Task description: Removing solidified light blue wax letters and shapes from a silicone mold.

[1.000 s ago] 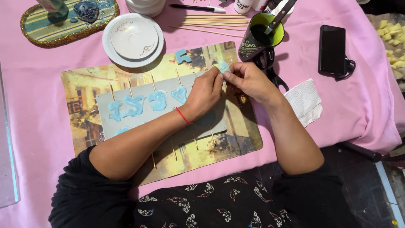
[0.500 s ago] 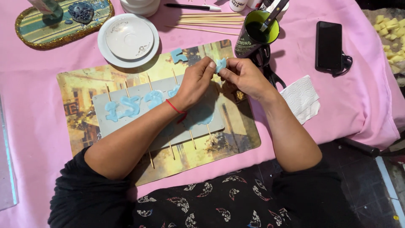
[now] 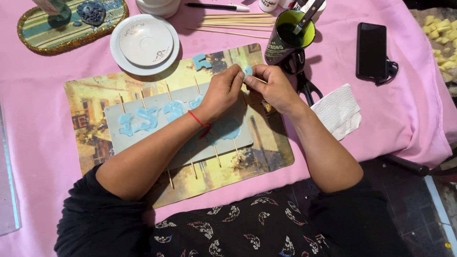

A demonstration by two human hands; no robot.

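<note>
- Hands: left hand (image 3: pixel 223 90) and right hand (image 3: pixel 272 86) are pinched together on a small blue piece (image 3: pixel 248 71).
- Change: grip is unchanged since earlier frames; shaping judged ongoing above the grey board (image 3: pixel 143 143).

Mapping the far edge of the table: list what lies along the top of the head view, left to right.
Oval gold-rimmed tray → white saucer → wooden skewers → dark mug → black phone → yellow cubes.

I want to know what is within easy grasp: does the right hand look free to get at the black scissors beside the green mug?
Probably yes, once freed: the black scissors lie uncovered just beside the right hand, but it is pinching a small blue piece together with the left hand.
</note>
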